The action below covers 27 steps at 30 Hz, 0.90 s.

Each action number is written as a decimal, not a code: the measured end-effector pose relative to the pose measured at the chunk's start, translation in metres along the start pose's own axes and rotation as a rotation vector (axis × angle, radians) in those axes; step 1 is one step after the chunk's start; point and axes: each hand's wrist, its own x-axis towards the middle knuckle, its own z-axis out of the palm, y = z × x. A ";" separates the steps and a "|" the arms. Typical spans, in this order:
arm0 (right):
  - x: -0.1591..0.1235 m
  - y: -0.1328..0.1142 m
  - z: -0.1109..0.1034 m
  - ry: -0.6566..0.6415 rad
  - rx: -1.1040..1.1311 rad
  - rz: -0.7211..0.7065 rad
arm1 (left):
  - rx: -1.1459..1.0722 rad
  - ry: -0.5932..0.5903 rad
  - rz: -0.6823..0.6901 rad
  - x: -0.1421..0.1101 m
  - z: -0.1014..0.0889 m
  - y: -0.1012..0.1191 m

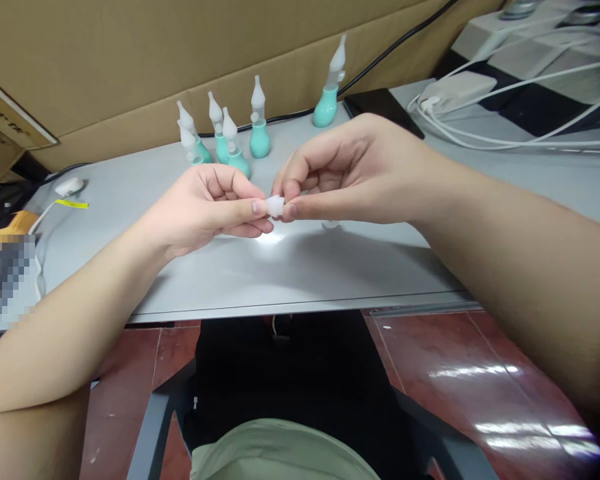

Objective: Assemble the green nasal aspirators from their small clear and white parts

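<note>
My left hand point(215, 207) and my right hand point(350, 170) meet above the grey table point(280, 273). Both pinch a small translucent white plastic piece point(275, 205) between thumb and fingertips. The other fingers of each hand are curled in. Behind the hands stand several teal bulb-shaped items with clear white pointed tips point(258, 123), grouped near the cardboard; one more point(329, 93) stands apart to the right. A small clear piece point(330, 225) lies on the table under my right hand.
A cardboard wall point(180, 60) backs the table. A black cable point(395, 47) runs along it. White cables and a white adapter point(457, 90) lie at the right. A dark flat object point(380, 107) sits behind my right hand. Red floor shows below the table edge.
</note>
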 end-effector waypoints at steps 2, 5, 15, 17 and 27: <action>-0.001 -0.003 0.001 0.009 0.033 -0.003 | -0.015 -0.007 -0.004 0.000 -0.001 0.002; 0.000 -0.003 -0.001 -0.019 0.092 -0.016 | -0.026 -0.047 -0.013 0.000 -0.002 0.004; 0.007 0.003 -0.009 -0.180 0.196 0.081 | -0.031 -0.177 -0.063 0.001 -0.004 0.002; 0.007 0.001 -0.010 -0.179 0.166 0.105 | -0.023 -0.181 -0.075 0.001 -0.004 0.002; 0.006 -0.004 -0.005 -0.119 0.135 0.094 | 0.030 -0.135 -0.090 0.000 0.000 0.006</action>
